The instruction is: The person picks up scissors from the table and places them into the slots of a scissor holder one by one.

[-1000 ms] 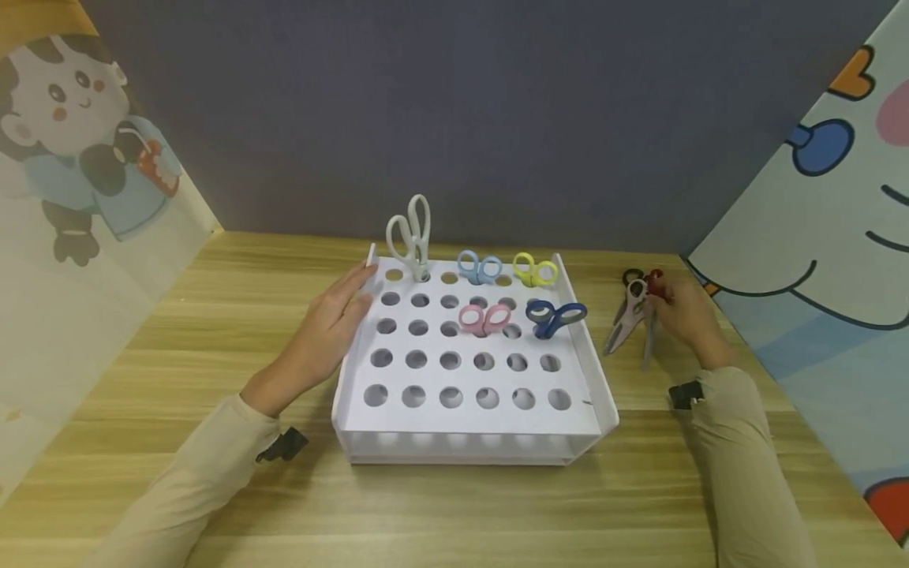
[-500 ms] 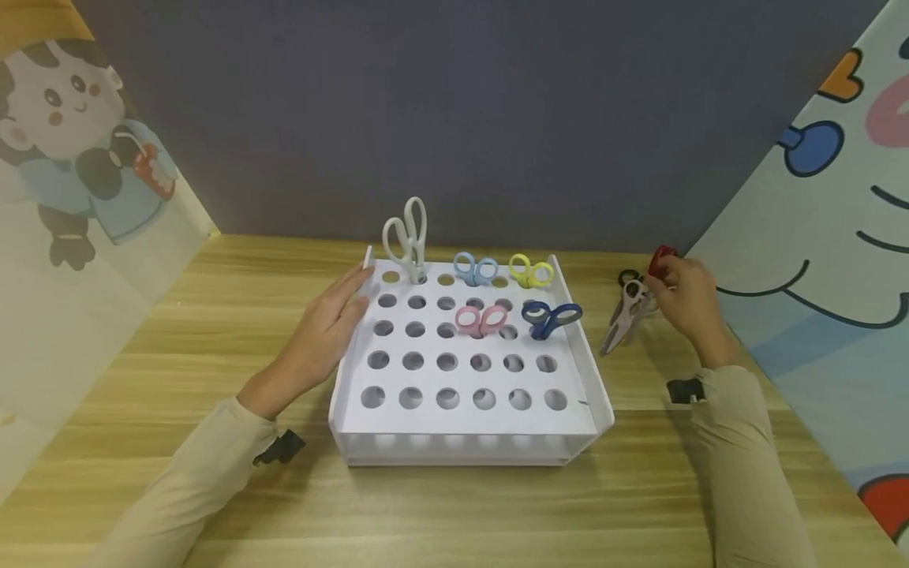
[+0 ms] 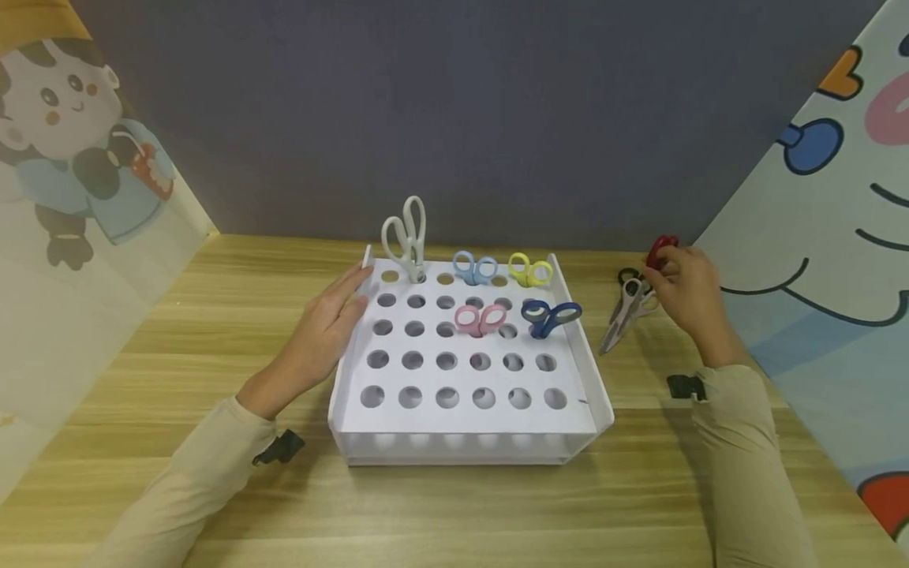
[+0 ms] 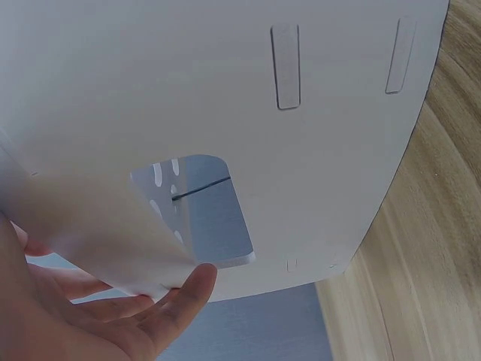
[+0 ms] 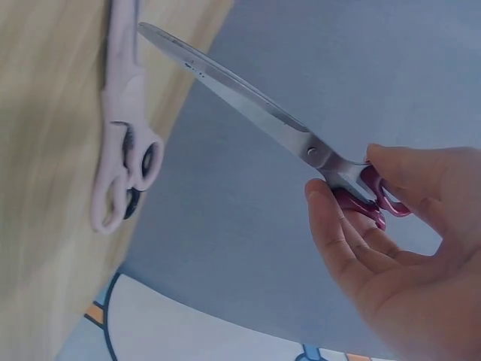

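Observation:
My right hand (image 3: pixel 671 276) pinches the red handles of a pair of red scissors (image 3: pixel 660 251) and holds them off the table at the right of the white rack (image 3: pixel 461 422). In the right wrist view the red scissors (image 5: pixel 301 139) point their steel blades up and to the left, away from the hand (image 5: pixel 368 226). My left hand (image 3: pixel 341 312) rests with straight fingers against the rack's left wall; the left wrist view shows its thumb (image 4: pixel 188 289) on the rack wall (image 4: pixel 225 90). Pale scissors (image 3: pixel 623 313) lie on the table beside the right hand.
The rack's holes hold large white scissors (image 3: pixel 406 237), light blue scissors (image 3: pixel 476 268), yellow scissors (image 3: pixel 531 270), pink scissors (image 3: pixel 481 318) and dark blue scissors (image 3: pixel 550 317). Black-handled scissors (image 3: pixel 628 276) lie under the pale pair. Cartoon panels wall both sides of the wooden table (image 3: pixel 213 339).
My right hand has lifted the red scissors off the table, up and toward the back. The left hand has stayed on the rack's left wall.

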Action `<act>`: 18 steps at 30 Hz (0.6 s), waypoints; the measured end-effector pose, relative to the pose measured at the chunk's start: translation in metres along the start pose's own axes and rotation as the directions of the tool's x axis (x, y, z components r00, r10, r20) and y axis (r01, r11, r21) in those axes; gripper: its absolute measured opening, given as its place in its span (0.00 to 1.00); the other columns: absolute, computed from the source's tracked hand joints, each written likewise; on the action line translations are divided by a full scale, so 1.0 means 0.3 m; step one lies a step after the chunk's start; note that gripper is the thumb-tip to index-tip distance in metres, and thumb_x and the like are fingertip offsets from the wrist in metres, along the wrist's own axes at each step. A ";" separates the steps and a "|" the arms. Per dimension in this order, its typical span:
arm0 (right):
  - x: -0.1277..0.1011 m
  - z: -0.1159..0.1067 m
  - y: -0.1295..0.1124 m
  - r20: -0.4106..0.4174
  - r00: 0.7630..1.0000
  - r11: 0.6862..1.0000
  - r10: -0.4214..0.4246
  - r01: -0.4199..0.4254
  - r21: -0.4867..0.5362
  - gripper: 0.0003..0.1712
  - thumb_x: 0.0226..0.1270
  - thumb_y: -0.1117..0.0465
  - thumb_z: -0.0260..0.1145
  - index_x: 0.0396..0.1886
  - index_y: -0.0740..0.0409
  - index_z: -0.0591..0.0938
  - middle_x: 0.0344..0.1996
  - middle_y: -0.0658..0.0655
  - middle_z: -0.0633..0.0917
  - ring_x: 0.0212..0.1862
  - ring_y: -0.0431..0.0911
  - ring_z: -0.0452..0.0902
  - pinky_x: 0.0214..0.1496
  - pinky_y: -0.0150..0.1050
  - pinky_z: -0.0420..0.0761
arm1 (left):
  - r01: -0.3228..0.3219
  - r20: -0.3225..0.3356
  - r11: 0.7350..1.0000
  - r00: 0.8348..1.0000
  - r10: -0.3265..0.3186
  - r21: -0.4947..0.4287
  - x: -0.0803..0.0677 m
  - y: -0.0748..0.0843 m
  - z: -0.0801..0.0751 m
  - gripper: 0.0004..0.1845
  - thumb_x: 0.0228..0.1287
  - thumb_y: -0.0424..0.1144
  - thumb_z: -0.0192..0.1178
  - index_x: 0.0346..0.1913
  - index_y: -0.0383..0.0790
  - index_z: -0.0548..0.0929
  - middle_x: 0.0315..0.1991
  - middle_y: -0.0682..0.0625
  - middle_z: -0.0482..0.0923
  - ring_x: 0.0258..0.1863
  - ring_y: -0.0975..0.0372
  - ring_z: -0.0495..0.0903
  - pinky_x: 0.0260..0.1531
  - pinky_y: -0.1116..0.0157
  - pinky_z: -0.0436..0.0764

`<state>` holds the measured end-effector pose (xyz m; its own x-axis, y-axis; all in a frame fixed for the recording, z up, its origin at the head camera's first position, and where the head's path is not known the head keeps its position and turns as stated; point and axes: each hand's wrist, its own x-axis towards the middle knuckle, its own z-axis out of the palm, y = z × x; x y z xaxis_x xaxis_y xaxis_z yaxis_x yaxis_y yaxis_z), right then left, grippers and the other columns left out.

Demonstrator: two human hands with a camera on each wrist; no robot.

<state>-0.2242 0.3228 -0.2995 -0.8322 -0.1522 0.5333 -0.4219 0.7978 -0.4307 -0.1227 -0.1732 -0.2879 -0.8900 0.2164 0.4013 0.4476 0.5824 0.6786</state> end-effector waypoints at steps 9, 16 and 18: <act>0.014 -0.029 -0.068 -0.002 1.000 1.000 0.009 -0.009 0.004 0.14 0.66 0.69 0.67 0.46 0.78 0.80 0.46 0.77 0.75 0.40 0.73 0.81 0.35 0.05 0.60 | 0.006 0.004 1.000 1.000 -0.006 -0.003 0.000 0.002 -0.002 0.25 0.78 0.38 0.44 0.72 0.31 0.66 0.76 0.37 0.57 0.75 0.45 0.56 0.75 0.46 0.53; 0.015 -0.046 -0.119 -0.026 0.999 0.999 -0.026 0.026 0.019 0.15 0.69 0.66 0.66 0.45 0.77 0.81 0.47 0.76 0.76 0.41 0.69 0.80 0.37 0.07 0.63 | 0.005 0.001 1.000 1.000 -0.005 0.000 -0.001 0.002 -0.002 0.25 0.78 0.38 0.44 0.72 0.32 0.66 0.76 0.38 0.57 0.75 0.45 0.56 0.75 0.46 0.54; 0.016 -0.050 -0.134 -0.037 0.999 0.999 -0.035 0.036 0.028 0.15 0.71 0.64 0.65 0.44 0.77 0.81 0.47 0.75 0.76 0.42 0.66 0.80 0.39 0.07 0.63 | 0.005 0.002 1.000 1.000 -0.005 0.000 -0.002 0.002 -0.003 0.25 0.78 0.38 0.44 0.72 0.32 0.66 0.76 0.38 0.57 0.75 0.44 0.56 0.75 0.46 0.53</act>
<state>-0.2058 0.2989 -0.2686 -0.8030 -0.1583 0.5745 -0.4614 0.7754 -0.4312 -0.1219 -0.1735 -0.2872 -0.8923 0.2155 0.3966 0.4434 0.5831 0.6807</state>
